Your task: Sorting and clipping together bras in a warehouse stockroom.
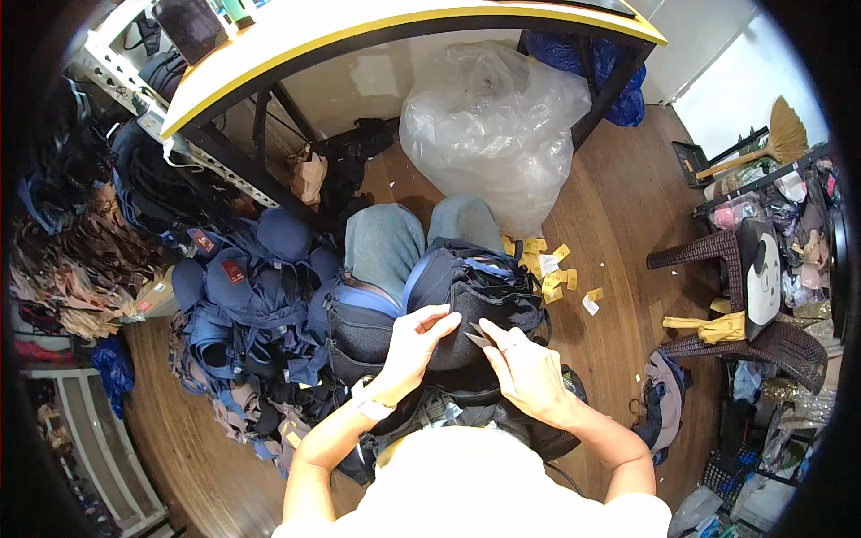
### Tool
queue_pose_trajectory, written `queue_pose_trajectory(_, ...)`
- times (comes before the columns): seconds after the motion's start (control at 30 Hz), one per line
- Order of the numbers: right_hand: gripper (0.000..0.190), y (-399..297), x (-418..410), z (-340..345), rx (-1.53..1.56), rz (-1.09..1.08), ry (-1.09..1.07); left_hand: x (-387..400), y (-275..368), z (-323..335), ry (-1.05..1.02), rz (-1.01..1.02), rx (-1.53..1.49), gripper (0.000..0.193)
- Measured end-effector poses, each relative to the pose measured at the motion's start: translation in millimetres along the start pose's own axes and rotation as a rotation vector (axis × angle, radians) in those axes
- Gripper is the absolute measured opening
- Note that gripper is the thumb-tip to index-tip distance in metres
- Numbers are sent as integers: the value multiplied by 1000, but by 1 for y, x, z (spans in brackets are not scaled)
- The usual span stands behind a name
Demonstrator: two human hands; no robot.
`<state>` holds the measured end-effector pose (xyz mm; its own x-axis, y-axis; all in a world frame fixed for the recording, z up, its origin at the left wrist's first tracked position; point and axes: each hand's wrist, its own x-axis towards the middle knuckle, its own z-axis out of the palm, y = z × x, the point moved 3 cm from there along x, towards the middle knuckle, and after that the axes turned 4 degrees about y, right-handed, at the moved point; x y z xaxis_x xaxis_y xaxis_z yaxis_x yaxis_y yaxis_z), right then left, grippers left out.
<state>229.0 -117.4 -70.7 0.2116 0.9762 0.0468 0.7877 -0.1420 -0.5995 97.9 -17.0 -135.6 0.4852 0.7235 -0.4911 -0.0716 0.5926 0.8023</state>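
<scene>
Dark, black-and-grey bras (471, 339) with blue inner linings lie across my lap, over the jeans (383, 235). My left hand (420, 343) has thumb and forefinger pinched at the edge of one black cup; whether a thread is between them is too small to see. In my right hand (528, 366) are small metal thread snips (477, 336), blades pointing left toward the left fingertips. The snips' blades look parted, just over the cup, and their handle is hidden in the fingers.
To the left is a heap of navy bras (269, 289) with red tags. Yellow tags (555, 276) litter the floor right of my knees. A big clear plastic bag (498, 134) stands under the yellow-edged table (403, 33). At right are a brown plastic chair (726, 252) and a broom (783, 134).
</scene>
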Motion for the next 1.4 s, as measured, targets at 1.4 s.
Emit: queue_pose_trajectory(1.4, 33, 110, 37, 62, 613, -198, -356, -19, -13, 25, -322, 1181, 845, 6)
